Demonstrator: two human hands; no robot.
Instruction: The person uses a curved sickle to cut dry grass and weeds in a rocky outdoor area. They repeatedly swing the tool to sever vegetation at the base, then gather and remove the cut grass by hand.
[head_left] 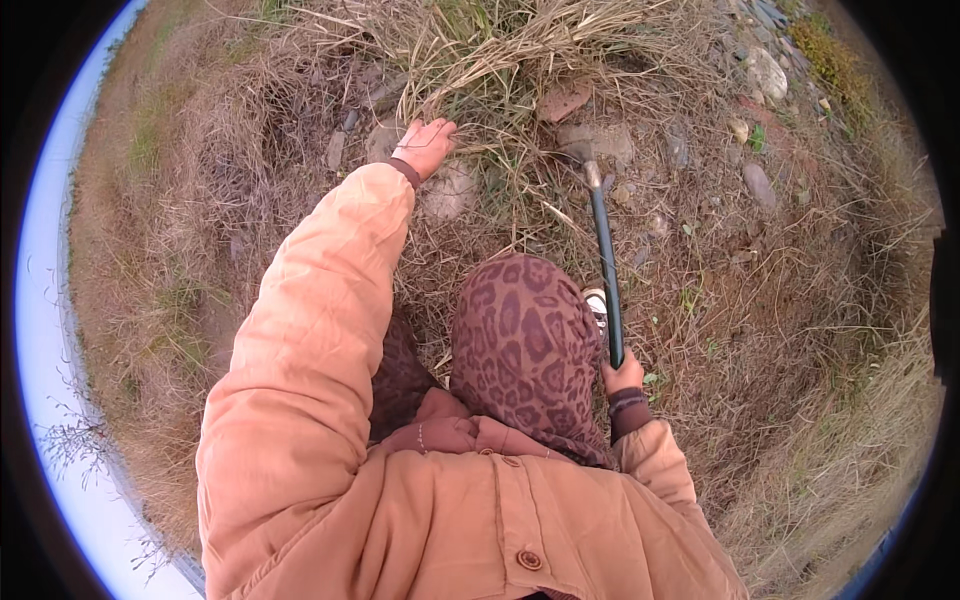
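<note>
While the right hand (624, 375) wraps a long dark-green-handled metal tool (606, 250), left hand (427, 147) sits at dry tan grass (490, 68), grip unclear; clump stands, work looks unfinished.

Brown, stony ground (770, 285) lies in soft daylight, with pale sky (45, 330) curving along the left rim

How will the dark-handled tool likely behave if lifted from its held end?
The tool looks stiff, judging by its straight handle. It probably feels head-heavy, since the right hand grips the end opposite the metal head. The smooth-looking handle might slip somewhat.
</note>
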